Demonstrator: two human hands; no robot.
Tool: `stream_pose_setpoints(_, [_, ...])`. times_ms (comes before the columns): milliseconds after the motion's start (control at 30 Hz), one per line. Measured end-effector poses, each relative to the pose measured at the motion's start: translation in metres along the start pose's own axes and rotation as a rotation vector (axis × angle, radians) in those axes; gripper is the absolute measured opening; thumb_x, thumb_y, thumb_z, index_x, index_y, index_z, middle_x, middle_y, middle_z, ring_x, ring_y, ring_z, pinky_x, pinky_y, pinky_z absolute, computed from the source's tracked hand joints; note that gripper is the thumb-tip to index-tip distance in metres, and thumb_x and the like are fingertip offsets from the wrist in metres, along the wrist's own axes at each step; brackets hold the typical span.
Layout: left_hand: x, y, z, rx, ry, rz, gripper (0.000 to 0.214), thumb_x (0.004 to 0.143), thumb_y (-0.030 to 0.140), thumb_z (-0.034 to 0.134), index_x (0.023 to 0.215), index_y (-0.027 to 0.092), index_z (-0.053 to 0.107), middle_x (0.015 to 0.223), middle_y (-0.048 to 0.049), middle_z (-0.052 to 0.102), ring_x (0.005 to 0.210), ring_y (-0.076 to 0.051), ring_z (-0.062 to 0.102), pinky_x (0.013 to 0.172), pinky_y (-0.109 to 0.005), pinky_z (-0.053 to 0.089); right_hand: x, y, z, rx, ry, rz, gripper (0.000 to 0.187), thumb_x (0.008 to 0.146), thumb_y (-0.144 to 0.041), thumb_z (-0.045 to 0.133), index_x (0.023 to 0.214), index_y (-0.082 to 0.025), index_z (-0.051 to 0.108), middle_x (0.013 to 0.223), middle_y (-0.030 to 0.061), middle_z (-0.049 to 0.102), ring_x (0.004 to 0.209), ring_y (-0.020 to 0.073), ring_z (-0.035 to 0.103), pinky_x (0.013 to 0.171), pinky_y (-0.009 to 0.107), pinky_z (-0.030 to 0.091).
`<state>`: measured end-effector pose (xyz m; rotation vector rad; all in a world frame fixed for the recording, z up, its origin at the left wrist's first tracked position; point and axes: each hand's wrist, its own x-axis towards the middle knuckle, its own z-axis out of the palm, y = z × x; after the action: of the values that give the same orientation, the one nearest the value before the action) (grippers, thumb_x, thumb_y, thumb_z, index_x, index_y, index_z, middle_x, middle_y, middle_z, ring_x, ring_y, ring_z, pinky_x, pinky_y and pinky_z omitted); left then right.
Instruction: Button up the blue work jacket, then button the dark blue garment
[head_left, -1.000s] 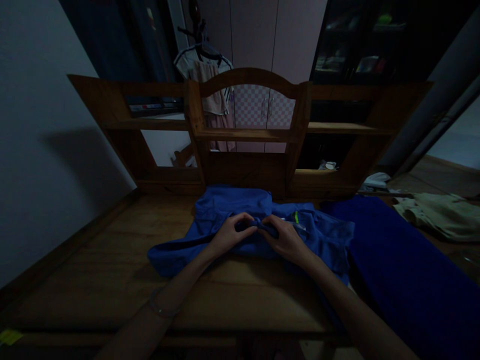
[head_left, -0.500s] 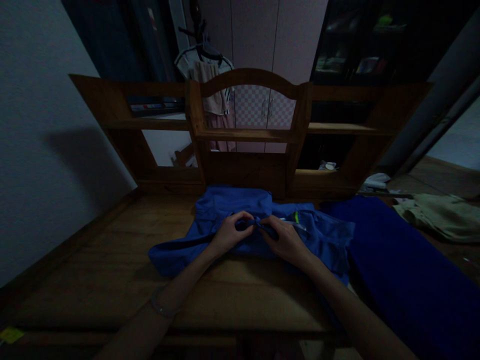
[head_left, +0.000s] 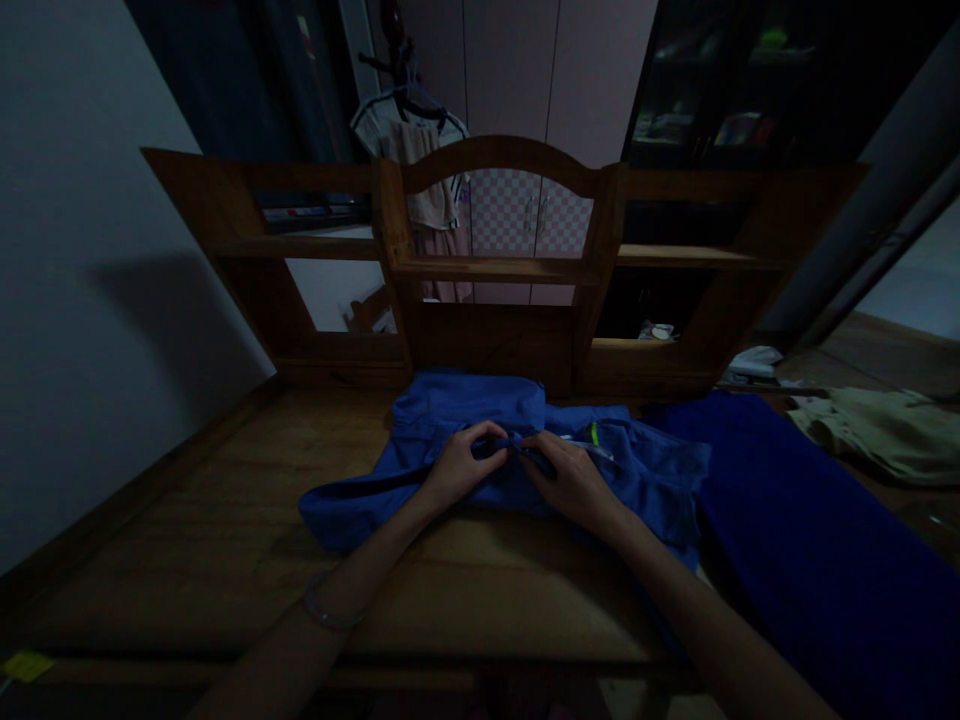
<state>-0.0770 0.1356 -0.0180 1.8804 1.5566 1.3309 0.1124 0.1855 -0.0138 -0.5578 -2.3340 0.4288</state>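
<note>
Head view, blue garment: the blue garment [head_left: 472, 400] lies bunched and creased on the wooden counter [head_left: 225, 520], in front of the shelf unit [head_left: 491, 275], one long part stretching out to the left.
Left hand: the left hand [head_left: 459, 468] is curled, thumb and fingertips seemingly pinching a fold of the garment near its middle.
Right hand: the right hand [head_left: 571, 478] faces it just beside, apparently gripping the same fold; fingers hide the exact detail held.
Slip risk: the pinched bit looks small and the light is dim, so a fingertip could lose it if the two hands pull unevenly.
Drag risk: some blue cloth seems to run under the right forearm toward the counter's front edge; its weight, or a brush of the arm, could pull the garment askew.
Snag risk: a bright green tag [head_left: 594, 434] lies near the right hand and might catch among the fingers.
Dark blue cloth: the dark blue cloth [head_left: 810, 540] spreads beside the garment's right end, where the two could tangle.
Shelf unit: open compartments, with the room behind visible through several.
Glass-front cabinet: the dark cabinet [head_left: 701, 110] holds a green item [head_left: 772, 40] and pale and reddish things too dim to name.
Pink wardrobe: its doors [head_left: 510, 80] are closed, so its contents cannot be told.
</note>
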Motion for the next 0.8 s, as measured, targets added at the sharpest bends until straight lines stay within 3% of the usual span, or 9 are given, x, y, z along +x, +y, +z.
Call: stream_pose_setpoints(800, [0.0001, -0.0044, 0.0017, 0.006, -0.024, 0.005, 0.016, 0.075, 0.026, 0.061, 0.090, 0.019, 0.062, 0.090, -0.0004, 0.066, 0.087, -0.017, 0.060, 0.081, -0.026, 0.044, 0.0002, 0.0014, 0.0015, -0.016, 0.007, -0.006, 0.022, 0.086, -0.016, 0.050, 0.107, -0.022, 0.054, 0.098, 0.0057, 0.063, 0.087, 0.0193, 0.062, 0.075, 0.030, 0.048])
